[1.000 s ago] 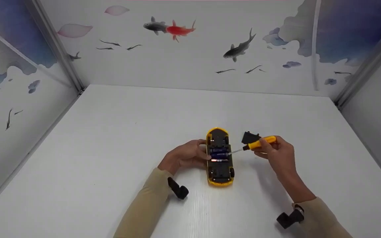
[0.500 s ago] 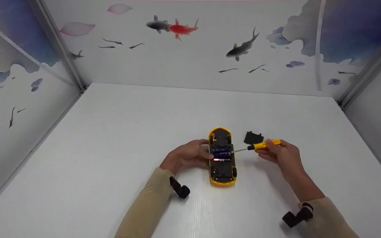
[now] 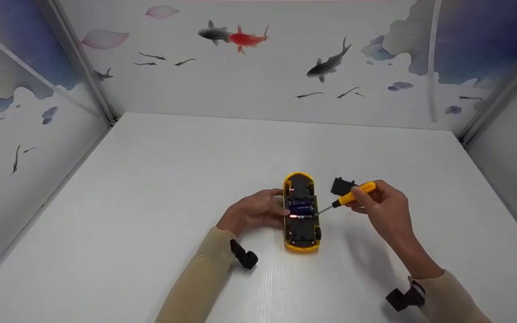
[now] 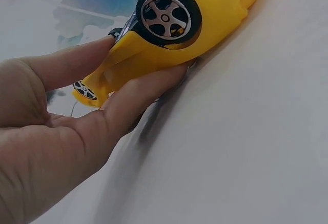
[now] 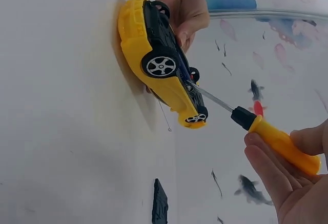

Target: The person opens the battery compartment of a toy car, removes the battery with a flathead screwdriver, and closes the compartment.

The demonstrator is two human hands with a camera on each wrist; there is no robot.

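A yellow toy car (image 3: 302, 235) lies upside down, its black underside facing up. Blue batteries (image 3: 301, 207) sit in its uncovered battery compartment, with a shiny one nearest me. My left hand (image 3: 262, 208) grips the car's left side; in the left wrist view the thumb is near the underside edge and the fingers are beneath the yellow body (image 4: 154, 60). My right hand (image 3: 386, 208) holds a screwdriver (image 3: 356, 194) by its yellow handle. The tip is at the compartment's right edge, by the nearest battery. In the right wrist view the metal shaft (image 5: 214, 97) slants into the compartment.
A black battery cover (image 3: 341, 185) lies on the white table (image 3: 195, 170), right of the car and partly behind the screwdriver handle. A thin wire antenna (image 5: 165, 115) sticks out from the car. Walls printed with fish surround the table.
The screwdriver tip has shifted from the middle batteries toward me, to the nearest one. My right hand has tilted the handle up more steeply. The left hand and car hold still over the last half second.
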